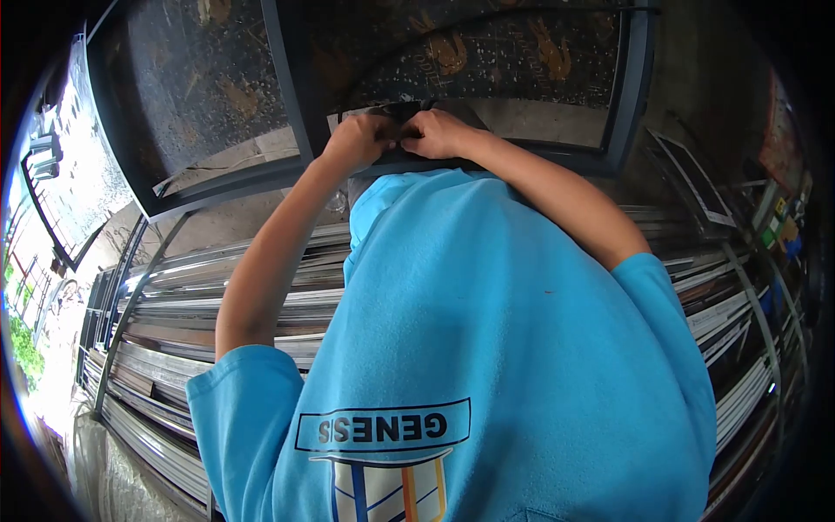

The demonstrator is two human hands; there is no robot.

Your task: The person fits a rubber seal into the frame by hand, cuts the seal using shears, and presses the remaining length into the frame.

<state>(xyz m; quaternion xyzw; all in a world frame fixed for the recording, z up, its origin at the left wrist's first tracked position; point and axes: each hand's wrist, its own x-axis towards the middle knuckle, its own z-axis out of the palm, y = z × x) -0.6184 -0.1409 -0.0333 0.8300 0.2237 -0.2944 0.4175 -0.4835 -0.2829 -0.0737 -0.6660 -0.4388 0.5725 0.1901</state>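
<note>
My left hand (359,140) and my right hand (435,134) are close together at the near side of a dark grey metal frame (235,180). The fingers of both are bent and pinched, with their tips almost meeting just above the near bar. Dark material shows behind and between them; what they pinch is too small and shaded to make out. Under the frame lies a dark, speckled board (200,78) with worn orange-brown prints. A thin black cable (504,10) runs across the far part of the frame.
Long metal bars and profiles (165,365) are stacked on a rack below and behind my body, on both sides. A smaller dark frame (691,178) leans at the right. Clear plastic sheeting (109,461) hangs at the lower left, beside a bright opening.
</note>
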